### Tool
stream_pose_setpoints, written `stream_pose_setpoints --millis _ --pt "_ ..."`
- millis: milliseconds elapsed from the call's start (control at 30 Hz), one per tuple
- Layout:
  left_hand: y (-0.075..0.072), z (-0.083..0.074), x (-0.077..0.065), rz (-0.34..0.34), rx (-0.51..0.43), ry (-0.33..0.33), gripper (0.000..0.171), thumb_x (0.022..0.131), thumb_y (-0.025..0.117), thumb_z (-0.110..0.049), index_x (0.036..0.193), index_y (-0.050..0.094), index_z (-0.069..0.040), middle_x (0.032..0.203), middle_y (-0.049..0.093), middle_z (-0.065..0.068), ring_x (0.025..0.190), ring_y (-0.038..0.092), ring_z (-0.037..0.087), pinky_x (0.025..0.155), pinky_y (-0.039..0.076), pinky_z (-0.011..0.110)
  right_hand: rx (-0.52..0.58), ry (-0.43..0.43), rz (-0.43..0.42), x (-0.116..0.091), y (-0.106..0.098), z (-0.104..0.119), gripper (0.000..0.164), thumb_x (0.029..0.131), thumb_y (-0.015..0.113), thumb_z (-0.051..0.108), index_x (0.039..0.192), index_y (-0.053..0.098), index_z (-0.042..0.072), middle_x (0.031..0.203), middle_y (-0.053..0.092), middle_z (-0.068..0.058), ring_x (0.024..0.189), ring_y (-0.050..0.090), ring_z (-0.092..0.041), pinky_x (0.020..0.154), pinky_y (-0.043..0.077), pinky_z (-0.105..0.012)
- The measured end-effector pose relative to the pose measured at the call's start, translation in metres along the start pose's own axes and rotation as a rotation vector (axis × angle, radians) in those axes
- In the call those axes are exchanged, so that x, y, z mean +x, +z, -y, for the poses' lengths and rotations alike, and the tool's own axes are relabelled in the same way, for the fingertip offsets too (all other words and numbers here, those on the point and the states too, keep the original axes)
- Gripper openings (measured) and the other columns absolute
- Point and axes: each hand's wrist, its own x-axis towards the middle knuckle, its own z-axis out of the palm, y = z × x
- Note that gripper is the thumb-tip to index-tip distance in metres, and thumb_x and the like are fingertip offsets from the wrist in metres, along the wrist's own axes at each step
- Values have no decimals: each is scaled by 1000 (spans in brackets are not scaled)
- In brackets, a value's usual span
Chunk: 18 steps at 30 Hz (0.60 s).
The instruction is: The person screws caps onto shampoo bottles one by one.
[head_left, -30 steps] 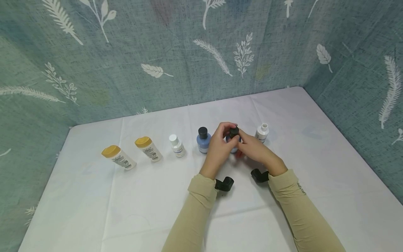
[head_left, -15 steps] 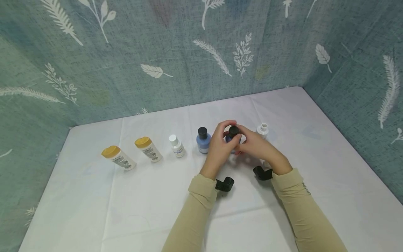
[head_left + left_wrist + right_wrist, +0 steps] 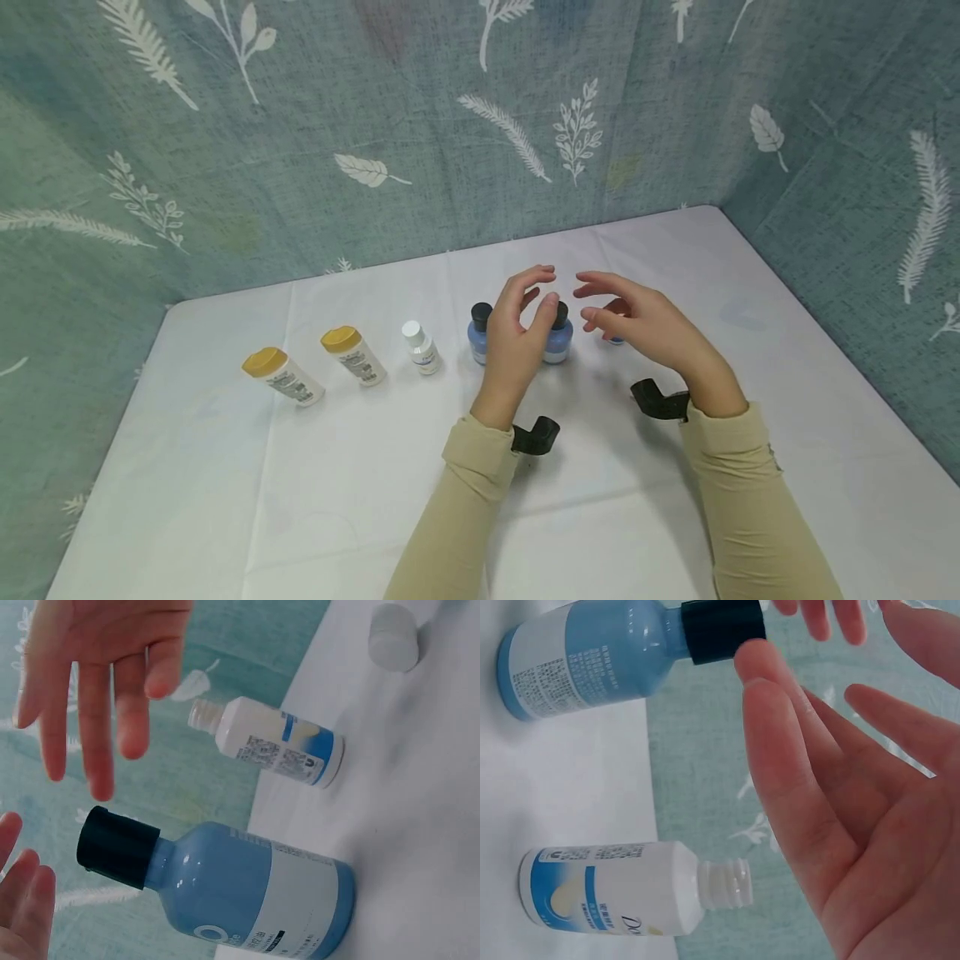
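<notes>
A blue bottle [image 3: 558, 343] with a black cap [image 3: 116, 846] stands upright between my hands. To its left, my left hand [image 3: 517, 342] holds nothing, its fingers spread and gently bent; its fingertips [image 3: 41, 892] are apart from the cap. My right hand [image 3: 648, 323] hovers to the bottle's right, also holding nothing, fingers loosely bent. Below this hand, mostly hidden in the head view, stands a capless white bottle [image 3: 615, 889] with a bare threaded neck [image 3: 726, 883]. A white cap [image 3: 394, 637] rests on the table beyond it.
Another blue bottle [image 3: 477, 342] stands partly behind my left hand. Farther left are a small white-capped bottle [image 3: 422, 350] and two white bottles with yellow caps [image 3: 354, 357]. Black wrist mounts [image 3: 536, 436] jut from both sleeves. Patterned cloth [image 3: 420, 108] rises behind the white table [image 3: 360, 500].
Both hands have let go of the blue bottle's black cap and drawn apart. The right hand has shifted right, over the open white bottle; the blue bottle remains in place.
</notes>
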Motion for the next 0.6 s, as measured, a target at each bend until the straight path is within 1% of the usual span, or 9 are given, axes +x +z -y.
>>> stream_pose_setpoints --millis 100,133,267,433,567,600 --pt "-1 -3 0 -11 9 2 25 92 51 -6 115 55 3 121 55 15 120 47 18 99 40 42 -14 -17 -5 0 -1 -1 47 91 56 36 135 42 29 121 58 2 84 61 -13 70 50 -32" --pt "-1 -4 0 -12 7 2 25 92 51 -6 115 55 3 120 56 15 119 48 19 99 41 41 -21 -24 -5 -1 -1 -1 47 91 56 37 135 42 29 123 57 3 84 61 -12 70 50 -32" --pt "0 -8 0 -9 -1 19 25 91 50 -4 115 55 3 117 57 15 116 50 19 95 45 37 -36 -39 -23 -3 -4 0 47 90 54 43 134 44 30 120 59 4 83 61 -12 72 50 -35" --pt "2 -15 0 25 -17 33 25 92 50 -4 115 54 3 117 57 15 113 52 20 92 47 33 -49 -47 -76 -9 -13 3 44 90 53 46 132 45 34 117 59 9 81 61 -11 75 48 -38" --pt "7 -20 -2 53 -36 24 25 91 51 -4 115 55 2 115 58 15 111 54 18 90 48 31 -53 -61 -112 -13 -19 7 42 91 53 42 131 46 34 117 59 8 83 61 -9 76 48 -38" --pt "9 -20 -2 61 -40 22 24 91 51 -4 115 55 2 114 58 14 110 55 18 89 48 31 -59 -63 -123 -15 -21 7 41 91 53 41 130 47 34 117 60 8 83 61 -9 76 48 -36"
